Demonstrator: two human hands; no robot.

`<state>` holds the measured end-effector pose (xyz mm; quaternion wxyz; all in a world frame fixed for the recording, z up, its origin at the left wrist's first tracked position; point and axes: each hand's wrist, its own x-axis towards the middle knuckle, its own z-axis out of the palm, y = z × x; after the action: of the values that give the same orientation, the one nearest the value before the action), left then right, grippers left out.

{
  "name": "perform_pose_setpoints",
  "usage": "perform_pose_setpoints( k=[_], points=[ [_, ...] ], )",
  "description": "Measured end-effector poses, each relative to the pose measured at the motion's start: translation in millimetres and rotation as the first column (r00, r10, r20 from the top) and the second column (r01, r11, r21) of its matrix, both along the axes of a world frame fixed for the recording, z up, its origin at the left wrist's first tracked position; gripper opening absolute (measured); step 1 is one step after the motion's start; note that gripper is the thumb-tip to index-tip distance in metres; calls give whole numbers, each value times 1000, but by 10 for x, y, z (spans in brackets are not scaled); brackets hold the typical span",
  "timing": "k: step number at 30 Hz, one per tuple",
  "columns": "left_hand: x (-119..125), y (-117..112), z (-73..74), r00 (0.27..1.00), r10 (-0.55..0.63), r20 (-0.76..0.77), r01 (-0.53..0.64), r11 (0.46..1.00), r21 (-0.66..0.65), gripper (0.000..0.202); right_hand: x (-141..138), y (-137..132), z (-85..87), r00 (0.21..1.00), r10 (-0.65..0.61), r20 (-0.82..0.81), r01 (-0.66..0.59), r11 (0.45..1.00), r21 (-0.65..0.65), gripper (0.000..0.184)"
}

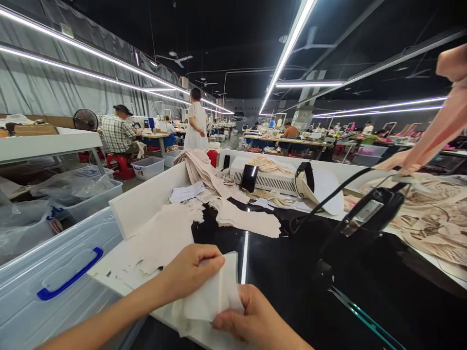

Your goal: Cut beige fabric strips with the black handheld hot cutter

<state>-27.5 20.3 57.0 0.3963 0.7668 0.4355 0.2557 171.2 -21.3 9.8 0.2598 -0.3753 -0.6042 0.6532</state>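
Low in the middle of the head view, a pale off-white fabric piece (207, 300) is stretched between my two hands. My left hand (197, 270) is closed on its upper edge, thumb on top. My right hand (251, 313) pinches the lower right corner, with some fingers hidden behind the cloth. Just beyond my left hand lies a pile of pale cut fabric pieces (166, 226) with ragged edges. Farther forward, a stack of pale strips (250, 217) rests on the black tabletop (288, 272). Teal tweezers (365, 313) lie to the right of my right hand.
A black corded device (372, 214) hangs from a peach cloth strip (430, 126) at right. Behind the strips stand a phone (249, 178), a white vented box (237, 170) and a white visor (326, 189). A lidded plastic bin (32, 272) is at left. Co-workers sit and stand farther off.
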Motion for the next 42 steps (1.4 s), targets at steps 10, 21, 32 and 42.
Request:
perform_pose_setpoints(
  k=[10, 21, 32, 42],
  points=[
    [35, 264, 65, 948, -80, -308, 295, 581, 759, 38, 322, 552, 21, 905, -364, 220, 161, 772, 615, 26],
    [443, 154, -841, 820, -59, -569, 523, 482, 703, 56, 1120, 1114, -588, 531, -742, 410, -443, 169, 881, 59],
    [354, 78, -769, 850, -40, -525, 483, 458, 746, 36, 986, 683, -380, 577, -717, 391, -420, 150, 895, 65],
    [415, 102, -772, 850, -147, -506, 497, 542, 678, 41, 1006, 699, -583, 608, -730, 311, -371, 85, 925, 61]
  ],
)
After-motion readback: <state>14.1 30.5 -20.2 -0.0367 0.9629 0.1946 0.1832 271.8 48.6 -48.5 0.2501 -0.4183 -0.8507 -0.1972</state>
